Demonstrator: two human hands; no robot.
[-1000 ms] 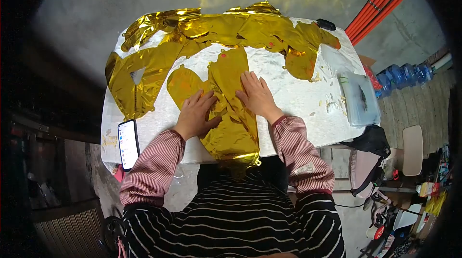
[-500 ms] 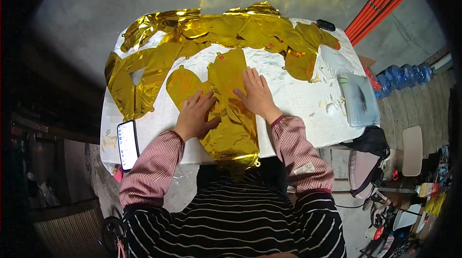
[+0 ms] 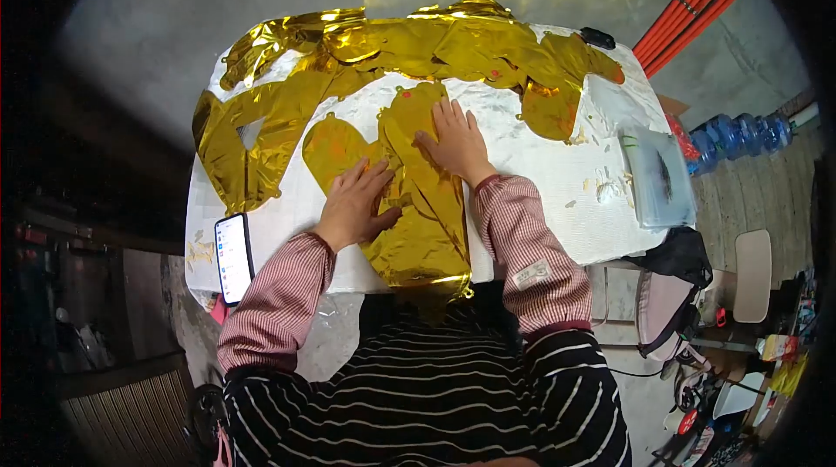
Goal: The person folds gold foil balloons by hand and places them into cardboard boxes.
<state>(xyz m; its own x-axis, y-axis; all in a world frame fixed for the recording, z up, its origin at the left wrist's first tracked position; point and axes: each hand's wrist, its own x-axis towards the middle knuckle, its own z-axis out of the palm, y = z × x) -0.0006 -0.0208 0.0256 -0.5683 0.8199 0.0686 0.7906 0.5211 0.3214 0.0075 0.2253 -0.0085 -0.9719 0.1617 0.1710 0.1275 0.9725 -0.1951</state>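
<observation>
A flat gold foil balloon (image 3: 422, 241) lies in front of me on the white table, its near end hanging over the edge. My left hand (image 3: 353, 206) rests on its left part, fingers spread and palm down. Farther up, my right hand (image 3: 455, 143) lies flat over the balloon's right edge, fingers stretched out. Between the hands the foil is creased and partly folded over. A rounded lobe (image 3: 333, 149) of gold foil sticks out to the left, above my left hand. Both hands hold nothing.
More gold foil balloons (image 3: 409, 47) lie piled along the table's far side, with another (image 3: 252, 145) at the left. A phone (image 3: 232, 258) with its screen lit lies at the left edge. Clear plastic bags (image 3: 659, 180) and a black object (image 3: 597, 38) are at the right.
My right hand has slid slightly up and to the left along the balloon. My left hand stays nearly in place. The view has shifted a little.
</observation>
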